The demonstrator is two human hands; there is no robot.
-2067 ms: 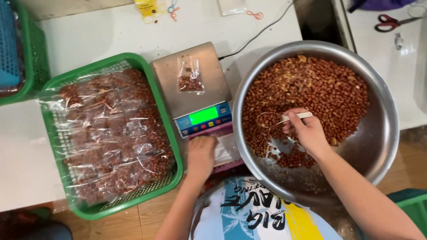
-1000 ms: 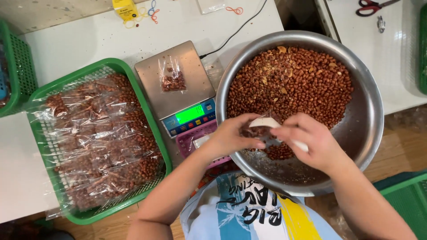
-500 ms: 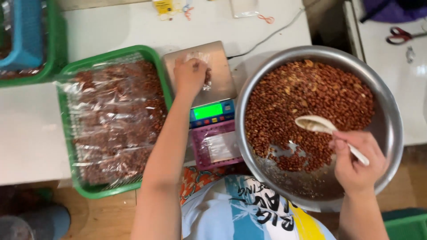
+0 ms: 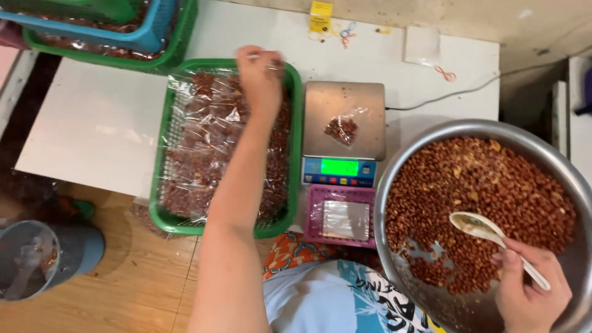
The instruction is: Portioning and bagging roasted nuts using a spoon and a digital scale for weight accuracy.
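My left hand [image 4: 261,79] reaches over the far end of a green basket [image 4: 161,161] filled with clear bags of roasted peanuts [image 4: 203,142]. Its fingers are curled and seen from the back, so I cannot tell whether it holds anything. My right hand [image 4: 529,297] grips a white spoon [image 4: 481,227] over a large metal bowl [image 4: 431,132] full of roasted peanuts [image 4: 493,179]. Between basket and bowl stands a digital scale [image 4: 345,98] with a small clear bag of peanuts [image 4: 342,129] on its plate.
A small pink basket [image 4: 314,213] with empty clear bags sits in front of the scale. Stacked blue and green baskets [image 4: 148,38] stand at the far left. A yellow item [image 4: 320,15], rubber bands [image 4: 444,73] and a cable [image 4: 450,97] lie on the white table. A grey bucket [image 4: 43,259] stands on the floor.
My left hand went from the bowl to the scale plate, then left over the green basket. My right hand with the spoon has stayed over the bowl.
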